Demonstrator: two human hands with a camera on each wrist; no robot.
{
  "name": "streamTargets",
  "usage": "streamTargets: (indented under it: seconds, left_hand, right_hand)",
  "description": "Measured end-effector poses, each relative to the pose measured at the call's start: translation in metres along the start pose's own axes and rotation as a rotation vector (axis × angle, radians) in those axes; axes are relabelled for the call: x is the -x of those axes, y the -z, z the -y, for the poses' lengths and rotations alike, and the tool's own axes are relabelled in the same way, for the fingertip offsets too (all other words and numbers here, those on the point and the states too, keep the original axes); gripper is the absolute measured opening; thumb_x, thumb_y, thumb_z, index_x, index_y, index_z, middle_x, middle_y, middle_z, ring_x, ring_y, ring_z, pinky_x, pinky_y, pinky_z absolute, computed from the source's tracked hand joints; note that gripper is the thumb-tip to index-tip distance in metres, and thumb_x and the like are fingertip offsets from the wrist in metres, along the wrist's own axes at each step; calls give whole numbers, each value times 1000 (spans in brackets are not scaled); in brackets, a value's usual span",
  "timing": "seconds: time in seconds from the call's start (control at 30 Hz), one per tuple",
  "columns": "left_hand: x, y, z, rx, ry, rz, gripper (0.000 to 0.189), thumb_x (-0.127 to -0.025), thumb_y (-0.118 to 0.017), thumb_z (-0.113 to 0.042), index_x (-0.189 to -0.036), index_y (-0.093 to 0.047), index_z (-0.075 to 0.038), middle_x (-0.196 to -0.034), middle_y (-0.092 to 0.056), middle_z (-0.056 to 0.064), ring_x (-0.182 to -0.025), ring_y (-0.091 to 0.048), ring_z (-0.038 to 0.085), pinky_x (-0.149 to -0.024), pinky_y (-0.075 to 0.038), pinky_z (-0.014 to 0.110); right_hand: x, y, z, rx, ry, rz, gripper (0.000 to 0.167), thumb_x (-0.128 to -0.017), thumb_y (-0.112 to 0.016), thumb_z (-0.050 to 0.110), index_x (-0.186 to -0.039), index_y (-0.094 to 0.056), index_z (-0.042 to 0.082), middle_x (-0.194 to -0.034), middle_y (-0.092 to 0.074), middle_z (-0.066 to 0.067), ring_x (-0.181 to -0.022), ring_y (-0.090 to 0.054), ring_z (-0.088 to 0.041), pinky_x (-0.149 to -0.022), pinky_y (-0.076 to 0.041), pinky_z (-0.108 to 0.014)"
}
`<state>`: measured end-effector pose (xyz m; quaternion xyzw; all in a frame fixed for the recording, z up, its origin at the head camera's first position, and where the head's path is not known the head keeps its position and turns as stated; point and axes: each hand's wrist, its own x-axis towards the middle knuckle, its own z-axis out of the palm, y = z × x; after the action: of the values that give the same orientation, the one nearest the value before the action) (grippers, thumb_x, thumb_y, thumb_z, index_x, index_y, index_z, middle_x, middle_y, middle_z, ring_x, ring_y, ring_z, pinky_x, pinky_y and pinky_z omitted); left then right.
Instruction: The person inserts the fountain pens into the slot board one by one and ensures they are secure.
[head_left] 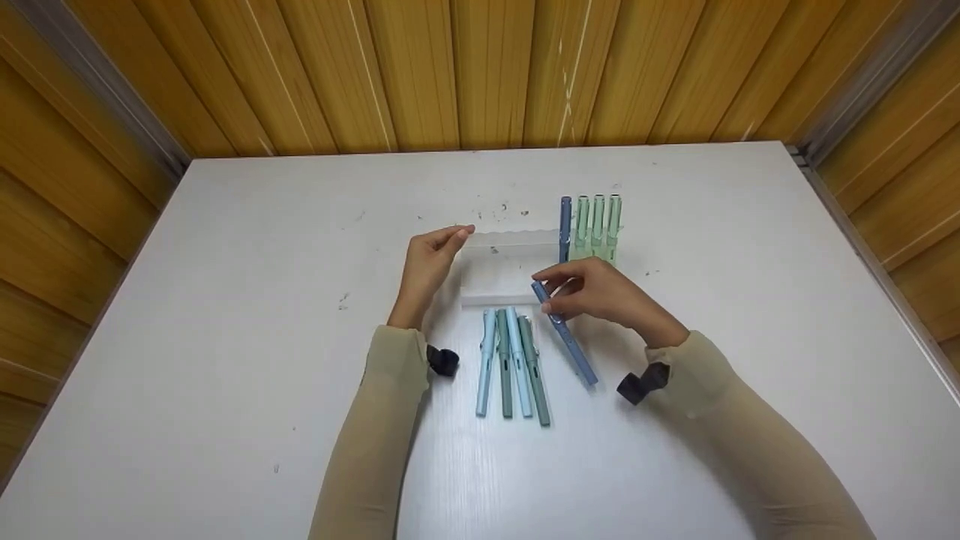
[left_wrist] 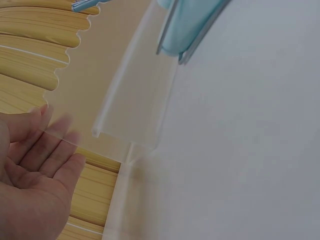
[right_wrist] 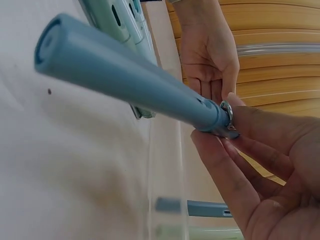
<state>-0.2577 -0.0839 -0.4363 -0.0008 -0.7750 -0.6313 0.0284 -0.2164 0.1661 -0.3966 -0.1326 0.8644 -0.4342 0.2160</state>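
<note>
My right hand pinches a blue pen near its clip, between thumb and fingers. In the head view that pen slants toward me, just in front of a clear plastic pen stand with a scalloped top edge. At the stand's upper left corner, my left hand grips the thin sheet with thumb and fingertips. The stand's right end bears an upright blue pen and three light green pens side by side. Before it lie two light blue pens and two dark green pens, roughly parallel.
All of this rests on a white table with scattered small dark marks. Yellow wood-look panels rise behind it and at both sides. Each wrist carries a black camera mount over a beige sleeve.
</note>
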Motion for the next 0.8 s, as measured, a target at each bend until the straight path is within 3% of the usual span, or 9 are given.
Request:
streamTargets:
  seconds: [0.43,0.8]
  left_hand:
    - [-1,1,1,8,-29,6,29,-96,-60,-26,-114,-70,-6,-121,-68,9,-122,-58,21,-105,-44,36]
    - [0,1,0,-1,-27,0,28,-95,-61,-25,-114,-70,-7,-121,-68,7,-122,-58,20,-105,-44,36]
  right_hand:
    - [0,12,11,-8,20,-57,46,-83,-74,10,-128,-62,13,-113,-63,-12,-95,-63,-23,-80,-58,-32]
    - [-1,19,18,-34,90,-226,49,-85,-73,7,-132,-59,10,-118,-63,-14,-107,-63,-25,-81,-57,-26]
